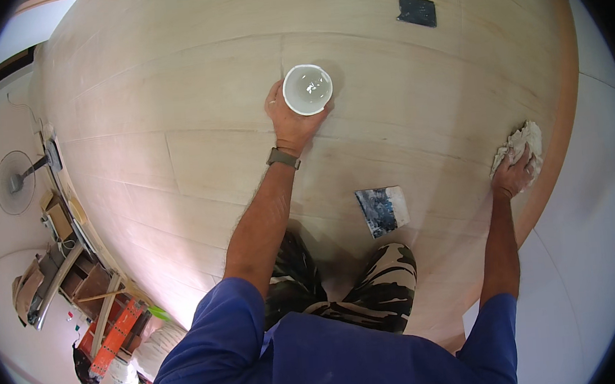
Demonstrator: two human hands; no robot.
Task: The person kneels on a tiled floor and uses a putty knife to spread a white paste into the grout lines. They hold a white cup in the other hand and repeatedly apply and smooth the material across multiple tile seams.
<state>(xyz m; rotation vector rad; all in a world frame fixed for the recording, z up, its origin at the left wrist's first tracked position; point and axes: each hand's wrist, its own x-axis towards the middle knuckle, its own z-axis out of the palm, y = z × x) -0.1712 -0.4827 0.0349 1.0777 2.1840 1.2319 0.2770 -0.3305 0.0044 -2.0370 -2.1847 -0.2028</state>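
Note:
My left hand (295, 124) is wrapped round a white bowl (307, 89) that holds a clear, shiny liquid. The bowl stands over the pale wood-look surface ahead of me; whether it is lifted cannot be told. Far to the right, my right hand (514, 173) presses on a crumpled off-white cloth (527, 138), beside the surface's wooden edge. Its fingers lie over the cloth, partly bunched in it. Between my arms, near my knees, lies a square sheet (383, 211) smeared dark blue and white.
A dark square piece (417, 11) lies at the far right of the wood-look surface (204, 77). A tan rim (564, 99) curves along the right side. At the left stand a grey fan (18, 182), wooden boards and an orange metal piece (119, 335).

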